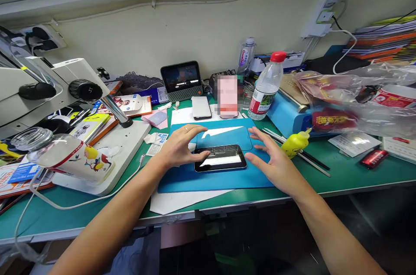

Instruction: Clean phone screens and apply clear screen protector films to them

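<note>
A smartphone [224,159] lies face up on a blue mat [182,182], its black screen reflecting light. Just beyond it, also on the mat, is a thin clear sheet with rounded corners [224,140], like a screen protector. My left hand [182,145] hovers at the phone's left end, fingers apart, its thumb overlapping the phone's edge; whether it touches cannot be made out. On the other side, my right hand [273,160] is open near the phone's right end, with nothing in it.
A water bottle with a red cap [264,88], a yellow squeeze bottle [296,143] and thin tools [313,162] stand or lie to the right. At left are a microscope stand [120,145], a glass jar [78,158] and a white cable [107,195]. A smart display [182,80] stands behind.
</note>
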Demonstrator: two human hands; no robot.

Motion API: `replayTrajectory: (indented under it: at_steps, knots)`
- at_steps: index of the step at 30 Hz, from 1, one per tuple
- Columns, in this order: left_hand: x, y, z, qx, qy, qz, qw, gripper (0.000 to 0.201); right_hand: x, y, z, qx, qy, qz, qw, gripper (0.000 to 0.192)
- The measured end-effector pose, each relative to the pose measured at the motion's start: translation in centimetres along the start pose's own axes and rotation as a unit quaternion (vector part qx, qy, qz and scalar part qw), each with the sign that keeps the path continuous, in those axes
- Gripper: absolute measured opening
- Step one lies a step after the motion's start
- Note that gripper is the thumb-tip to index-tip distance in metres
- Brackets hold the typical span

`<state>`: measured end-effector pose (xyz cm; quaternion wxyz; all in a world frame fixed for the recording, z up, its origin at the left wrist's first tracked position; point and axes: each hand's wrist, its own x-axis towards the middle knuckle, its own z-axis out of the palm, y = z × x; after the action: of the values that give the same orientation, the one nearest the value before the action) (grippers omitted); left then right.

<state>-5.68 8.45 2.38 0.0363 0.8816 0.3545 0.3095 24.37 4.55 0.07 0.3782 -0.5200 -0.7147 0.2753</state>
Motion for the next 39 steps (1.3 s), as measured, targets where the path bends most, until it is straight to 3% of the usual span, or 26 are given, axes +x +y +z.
replayTrajectory:
  at_steps: [6, 15, 19, 22, 26, 31, 35, 39]
  knots:
    - [-0.1, 0.0, -0.6, -0.019, -0.022, 0.022, 0.999, 0.047, 0.1, -0.7, -0.3, -0.006, -0.04, -0.01, 0.999, 0.069]
    - [-0.2, 0.2, -0.5, -0.043, -0.046, 0.001, 0.998, 0.043, -0.2, -0.1, -0.3, 0.044, -0.019, -0.044, 0.998, 0.068]
    - [-0.1, 0.4, -0.1, -0.092, -0.054, -0.015, 0.994, 0.039, 0.1, -0.9, -0.2, 0.105, -0.004, -0.004, 0.994, 0.068]
    - [0.2, 0.7, 0.3, -0.165, -0.04, -0.061, 0.984, 0.035, 0.8, -1.7, 0.0, 0.128, 0.01, 0.046, 0.991, 0.064]
    - [0.5, 0.9, 0.9, -0.288, -0.02, -0.154, 0.945, 0.036, 2.2, -2.6, 0.9, 0.123, 0.016, 0.08, 0.989, 0.064]
    - [1.0, 0.8, 1.2, -0.452, -0.054, -0.271, 0.848, 0.044, 2.9, -2.6, 1.3, 0.142, -0.006, 0.077, 0.987, 0.066]
    - [1.4, 1.1, 0.5, -0.505, -0.079, -0.334, 0.792, 0.045, 2.6, -2.3, 0.8, 0.072, -0.004, -0.008, 0.997, 0.068]
    - [1.5, 1.4, -0.1, -0.543, -0.087, -0.339, 0.763, 0.049, 2.2, -2.2, 0.3, -0.071, -0.024, -0.113, 0.991, 0.09]
